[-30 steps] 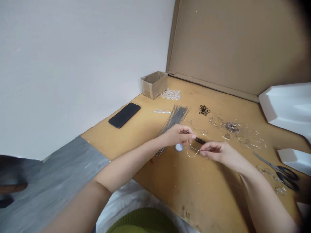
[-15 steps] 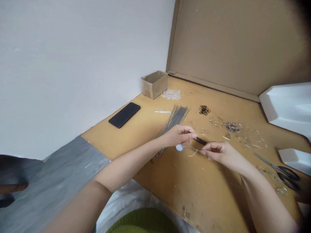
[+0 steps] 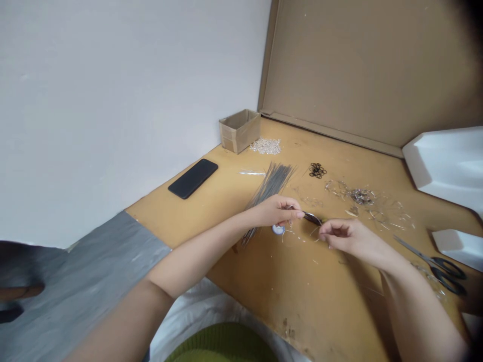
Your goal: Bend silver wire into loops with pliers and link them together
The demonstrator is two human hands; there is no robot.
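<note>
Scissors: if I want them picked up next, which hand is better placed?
Probably the right hand. The scissors lie on its side, close to its forearm, while the left hand is farther away, near the grey wire bundle. The right fingers look pinched together, so may need to open first.

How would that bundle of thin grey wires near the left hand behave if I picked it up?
The grey wire bundle would probably feel springy rather than floppy, since its strands lie nearly straight. It may splay or shed strands: the far ends fan out and no tie shows. Single strands look thin, so likely light.
</note>
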